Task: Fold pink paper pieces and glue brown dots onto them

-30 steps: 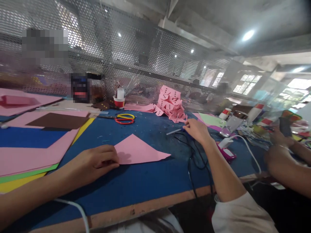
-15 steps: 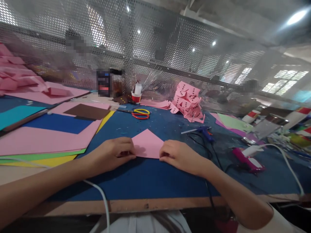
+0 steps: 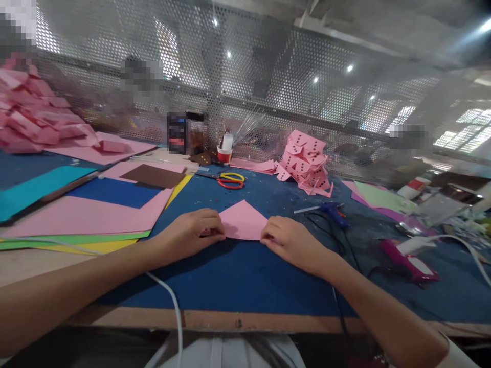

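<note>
A pink paper triangle [image 3: 242, 221] lies flat on the blue work surface [image 3: 245, 281], point away from me. My left hand [image 3: 190, 236] is curled over its left corner, fingers pinching the paper. My right hand [image 3: 292, 242] is curled over its right corner, fingertips pressed on the edge. Both hands rest on the table and hide the two lower corners of the paper.
Coloured paper sheets [image 3: 84, 214] are stacked at the left. Scissors [image 3: 229, 180], a red cup [image 3: 224, 153] and a pile of pink dotted paper pieces [image 3: 307, 162] sit at the back by a perforated metal screen. A blue glue gun [image 3: 333, 210] and a pink one [image 3: 406, 255] lie at the right.
My right hand came back from the glue gun at the right and closed on the paper's right corner. The triangle looks narrower now. The view swung left.
</note>
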Demonstrator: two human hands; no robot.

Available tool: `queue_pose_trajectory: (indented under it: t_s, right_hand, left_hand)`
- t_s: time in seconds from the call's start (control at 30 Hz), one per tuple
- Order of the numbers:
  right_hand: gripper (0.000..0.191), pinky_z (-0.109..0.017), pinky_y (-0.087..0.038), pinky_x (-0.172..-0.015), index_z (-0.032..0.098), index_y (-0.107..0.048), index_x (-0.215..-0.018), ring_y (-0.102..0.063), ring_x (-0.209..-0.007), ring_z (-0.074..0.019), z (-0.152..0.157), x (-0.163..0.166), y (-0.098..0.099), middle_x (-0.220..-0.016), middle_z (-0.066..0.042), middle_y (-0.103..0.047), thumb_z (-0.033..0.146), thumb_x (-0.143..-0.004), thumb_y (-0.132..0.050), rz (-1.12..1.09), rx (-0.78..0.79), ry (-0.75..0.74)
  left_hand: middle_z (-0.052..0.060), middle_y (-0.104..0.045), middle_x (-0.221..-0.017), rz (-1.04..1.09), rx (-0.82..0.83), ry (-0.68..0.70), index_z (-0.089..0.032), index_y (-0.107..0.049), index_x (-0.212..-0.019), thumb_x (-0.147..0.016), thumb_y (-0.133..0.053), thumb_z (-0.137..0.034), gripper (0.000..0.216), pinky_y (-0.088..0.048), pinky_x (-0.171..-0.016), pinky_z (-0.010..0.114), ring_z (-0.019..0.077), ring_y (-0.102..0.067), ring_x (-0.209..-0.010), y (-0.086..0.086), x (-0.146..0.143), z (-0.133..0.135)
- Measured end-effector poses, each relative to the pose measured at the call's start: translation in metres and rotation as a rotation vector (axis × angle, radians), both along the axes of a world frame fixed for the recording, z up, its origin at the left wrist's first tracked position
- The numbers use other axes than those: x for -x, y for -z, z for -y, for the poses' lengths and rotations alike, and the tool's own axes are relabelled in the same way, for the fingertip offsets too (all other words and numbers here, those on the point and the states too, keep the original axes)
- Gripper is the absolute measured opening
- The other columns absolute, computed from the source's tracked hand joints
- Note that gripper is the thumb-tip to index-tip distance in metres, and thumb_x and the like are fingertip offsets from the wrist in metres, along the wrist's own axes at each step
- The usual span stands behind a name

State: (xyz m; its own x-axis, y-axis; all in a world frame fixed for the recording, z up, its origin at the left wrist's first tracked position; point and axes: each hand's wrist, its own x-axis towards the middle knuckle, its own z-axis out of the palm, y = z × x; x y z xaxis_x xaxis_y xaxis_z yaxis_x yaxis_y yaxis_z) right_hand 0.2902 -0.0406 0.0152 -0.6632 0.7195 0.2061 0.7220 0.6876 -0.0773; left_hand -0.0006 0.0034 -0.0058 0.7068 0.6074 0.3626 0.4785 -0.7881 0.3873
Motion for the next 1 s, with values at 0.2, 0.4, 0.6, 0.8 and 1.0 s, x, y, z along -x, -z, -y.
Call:
queue_pose_trajectory:
  t_s: [0.2,0.4,0.6,0.8,1.0]
  right_hand:
    - [0.011,-0.030,-0.043,-0.080,0.018,-0.065,-0.095,-0.059,-0.090,-0.0175,0.000,-0.002,-0.002,-0.096,-0.006,-0.065,0.023,-0.097,-0.055,-0.031,0.059,0.024]
    - [0.009,-0.029,-0.043,-0.080,0.018,-0.064,-0.094,-0.057,-0.090,-0.0173,0.002,0.002,-0.001,-0.093,-0.004,-0.064,0.026,-0.095,-0.059,-0.118,0.109,0.040]
    - [0.012,-0.030,-0.043,-0.084,0.018,-0.065,-0.097,-0.057,-0.092,-0.0178,-0.002,0.005,0.006,-0.095,-0.005,-0.063,0.027,-0.097,-0.057,-0.175,0.116,0.007]
    - [0.014,-0.029,-0.044,-0.082,0.018,-0.064,-0.098,-0.057,-0.089,-0.0172,-0.006,0.008,0.010,-0.094,-0.004,-0.064,0.031,-0.093,-0.063,-0.239,0.131,0.001]
    - [0.009,-0.030,-0.043,-0.083,0.019,-0.066,-0.096,-0.056,-0.090,-0.0173,-0.009,0.011,0.014,-0.094,-0.004,-0.064,0.025,-0.095,-0.060,-0.241,0.083,-0.022]
  left_hand:
    - [0.002,-0.065,-0.085,0.018,0.047,-0.013,-0.021,-0.071,-0.088,-0.091,-0.062,-0.029,0.012,-0.042,-0.069,0.023,0.0138,-0.059,-0.078,0.002,0.007,-0.004]
    - [0.000,-0.063,-0.077,-0.009,0.069,-0.031,-0.021,-0.070,-0.082,-0.090,-0.064,-0.030,0.013,-0.039,-0.065,0.023,0.0135,-0.056,-0.071,0.003,0.004,-0.006]
    - [0.000,-0.063,-0.075,-0.002,0.089,-0.087,-0.019,-0.068,-0.079,-0.089,-0.064,-0.032,0.017,-0.039,-0.062,0.024,0.0140,-0.056,-0.069,0.002,0.002,-0.003]
    - [0.001,-0.064,-0.075,0.005,0.088,-0.111,-0.018,-0.067,-0.079,-0.089,-0.062,-0.034,0.020,-0.039,-0.062,0.023,0.0139,-0.056,-0.068,0.004,0.001,-0.003]
    - [0.001,-0.064,-0.075,-0.034,0.080,-0.150,-0.018,-0.066,-0.080,-0.086,-0.061,-0.032,0.016,-0.038,-0.061,0.023,0.0138,-0.055,-0.066,0.005,0.000,-0.004]
